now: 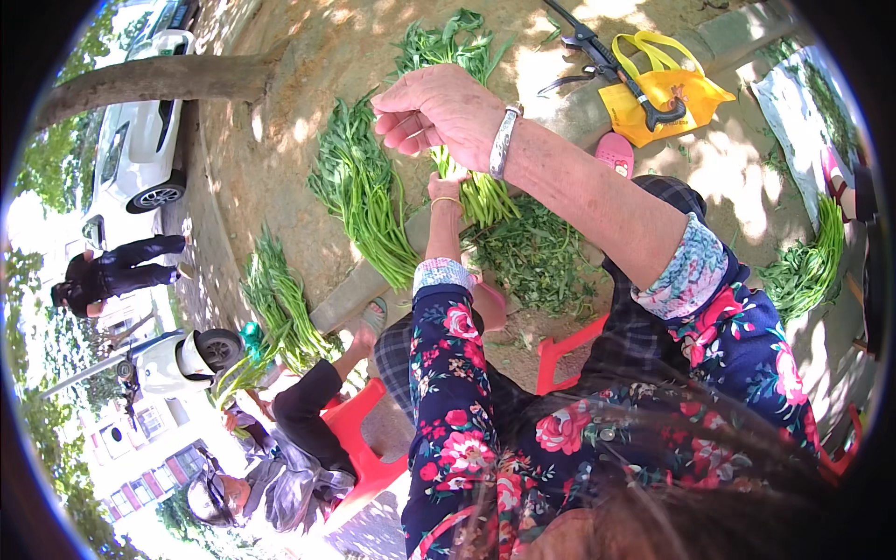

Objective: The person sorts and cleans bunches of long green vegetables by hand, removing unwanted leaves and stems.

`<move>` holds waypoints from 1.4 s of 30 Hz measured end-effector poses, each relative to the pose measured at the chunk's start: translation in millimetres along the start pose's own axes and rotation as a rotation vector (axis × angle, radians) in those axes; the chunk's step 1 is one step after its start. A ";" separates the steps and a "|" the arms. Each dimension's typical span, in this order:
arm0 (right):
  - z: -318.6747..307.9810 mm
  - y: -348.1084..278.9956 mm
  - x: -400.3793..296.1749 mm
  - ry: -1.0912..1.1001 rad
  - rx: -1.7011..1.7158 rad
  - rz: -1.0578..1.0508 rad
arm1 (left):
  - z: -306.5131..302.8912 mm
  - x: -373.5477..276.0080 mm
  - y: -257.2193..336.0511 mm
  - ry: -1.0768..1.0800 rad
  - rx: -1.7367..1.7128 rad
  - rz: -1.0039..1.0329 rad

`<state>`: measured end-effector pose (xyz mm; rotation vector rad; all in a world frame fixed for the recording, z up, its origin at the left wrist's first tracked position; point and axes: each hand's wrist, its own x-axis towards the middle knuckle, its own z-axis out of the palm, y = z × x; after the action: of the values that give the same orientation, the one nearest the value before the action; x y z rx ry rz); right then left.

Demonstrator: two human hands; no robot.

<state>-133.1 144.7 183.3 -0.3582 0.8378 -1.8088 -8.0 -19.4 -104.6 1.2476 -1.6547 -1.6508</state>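
Observation:
My left hand (446, 187), with a thin gold-coloured bangle at the wrist, is closed around the stems of a bunch of long-stemmed leafy greens (490, 199). The leaves of that bunch spread out beyond my hands. Above it hovers my right hand (448, 115), a wide silver bracelet on its wrist. Its fingers are loosely curled and somewhat apart, with nothing visible in them; it hides the middle of the bunch. Left of my hands, a larger heap of the same greens (364, 189) lies across the ground and a stone kerb. A pile of loose leaves (539, 255) lies before my knees.
A yellow bag (668, 105) and a black cane (616, 66) lie ahead right, near a pink clog (614, 154). More greens (805, 269) lie at the right. A person (280, 483) holding greens sits left on a red plastic stool (364, 427). A tree trunk (161, 80) stands beyond.

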 end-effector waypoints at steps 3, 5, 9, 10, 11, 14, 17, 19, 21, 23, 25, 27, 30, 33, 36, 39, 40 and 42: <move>-5.1 2.2 1.5 -0.010 0.002 -0.007 | -1.4 -1.0 8.9 -0.060 -0.159 -0.231; -25.1 -0.3 4.7 0.018 -0.024 -0.043 | 33.6 -14.5 43.6 -0.134 -0.121 -0.233; -18.1 0.2 3.5 -0.014 -0.023 -0.039 | 20.5 -24.9 97.0 -0.246 -0.055 -0.246; -15.2 1.0 3.7 -0.027 -0.031 -0.034 | 16.6 -21.4 105.0 -0.267 -0.034 -0.267; -12.6 2.5 3.2 -0.031 -0.017 -0.033 | 19.0 -13.6 112.2 -0.293 -0.083 -0.193; -7.2 2.9 2.0 -0.026 -0.031 0.009 | 12.7 11.0 130.2 -0.371 -0.270 0.037; -21.1 4.9 9.1 0.051 -0.099 -0.016 | 25.5 9.1 180.4 -0.456 -0.335 -0.011; -24.6 4.4 11.0 0.171 -0.133 -0.028 | 35.2 -7.2 211.2 -0.350 -0.371 -0.015; -33.0 3.6 12.9 0.228 -0.123 -0.089 | 43.3 -24.5 253.4 -0.347 -0.254 0.073; -31.5 4.8 17.1 0.290 -0.158 -0.049 | 39.9 -41.3 284.0 -0.375 -0.175 0.197; -31.0 1.6 18.2 0.330 -0.149 0.046 | 40.4 -59.7 299.3 -0.391 -0.155 0.259; -29.4 6.1 18.9 0.160 -0.082 0.094 | 31.8 -79.3 296.9 -0.458 -0.139 0.335; -24.4 17.8 18.2 -0.057 0.148 0.092 | 26.9 -112.8 281.7 -0.445 -0.063 0.385; -18.0 39.5 12.6 -0.086 0.255 0.153 | 18.6 -148.1 269.9 -0.382 0.014 0.387; -15.4 60.7 5.4 -0.114 0.300 0.202 | 4.7 -157.6 248.4 -0.319 0.042 0.406; -24.4 61.4 7.2 -0.180 0.303 0.237 | 7.4 -174.5 253.4 -0.333 -0.119 0.306; -24.8 64.8 9.0 -0.178 0.313 0.252 | 7.2 -175.4 250.6 -0.337 -0.154 0.289; -19.3 70.8 14.6 -0.165 0.368 0.241 | 4.6 -172.2 242.9 -0.333 -0.191 0.306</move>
<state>-101.0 125.0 118.7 -0.1570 0.4016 -1.6399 5.1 93.1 170.8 0.6160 -1.7235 -1.8357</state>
